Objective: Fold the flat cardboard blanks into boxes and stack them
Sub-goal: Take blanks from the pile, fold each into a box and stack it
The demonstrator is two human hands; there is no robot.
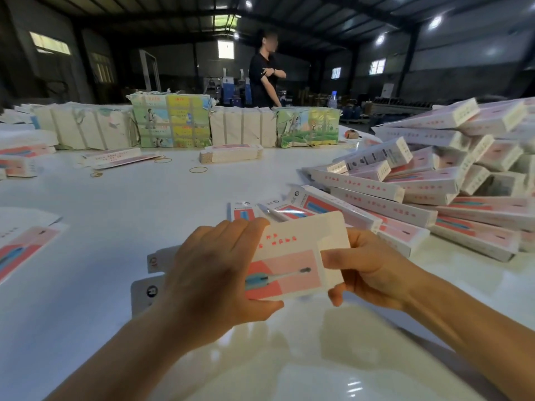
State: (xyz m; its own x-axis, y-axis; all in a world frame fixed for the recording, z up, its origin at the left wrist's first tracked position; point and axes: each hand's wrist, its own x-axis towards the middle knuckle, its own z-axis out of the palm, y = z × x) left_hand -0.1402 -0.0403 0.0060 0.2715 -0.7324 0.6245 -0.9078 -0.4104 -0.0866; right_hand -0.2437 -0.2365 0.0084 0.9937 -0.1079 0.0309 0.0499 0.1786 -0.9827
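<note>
I hold a white and pink cardboard blank (292, 264) with a toothbrush picture just above the white table (144, 209). My left hand (214, 273) grips its left part, fingers over the top and thumb underneath. My right hand (364, 270) pinches the white end flap on its right side. A heap of folded boxes (428, 186) rises at the right. Flat blanks (230, 154) sit in a small stack at the far middle of the table. More flat blanks (150, 290) lie under my left hand.
Bundles of wrapped blanks (170, 123) line the table's far edge. Rubber bands (198, 169) lie loose on the table. Flat blanks (20, 250) lie at the left edge. A person in black (265, 79) stands beyond the table.
</note>
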